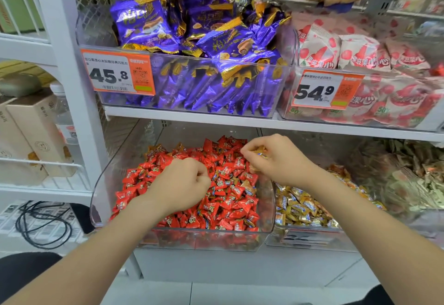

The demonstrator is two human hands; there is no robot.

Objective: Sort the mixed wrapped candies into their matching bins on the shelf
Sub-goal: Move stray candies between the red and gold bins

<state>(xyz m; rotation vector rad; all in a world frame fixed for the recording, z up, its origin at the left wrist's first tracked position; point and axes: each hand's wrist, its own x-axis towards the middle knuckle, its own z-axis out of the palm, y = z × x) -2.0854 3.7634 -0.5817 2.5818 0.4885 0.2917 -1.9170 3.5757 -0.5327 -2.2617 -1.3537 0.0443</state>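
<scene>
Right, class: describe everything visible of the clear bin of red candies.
The clear bin is see-through plastic with rounded corners, sitting under the shelf of purple packets. Red candies heap it, a few gold ones mixed in. The left hand, fingers curled, rests on the pile; the right hand pinches a gold candy above it.

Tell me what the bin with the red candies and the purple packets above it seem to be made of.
The bin looks like clear hard plastic, glossy: the red candies show through its walls. The purple packets look like metallised film, shiny, with creases and bright glints; foil or plastic, I cannot tell.
</scene>
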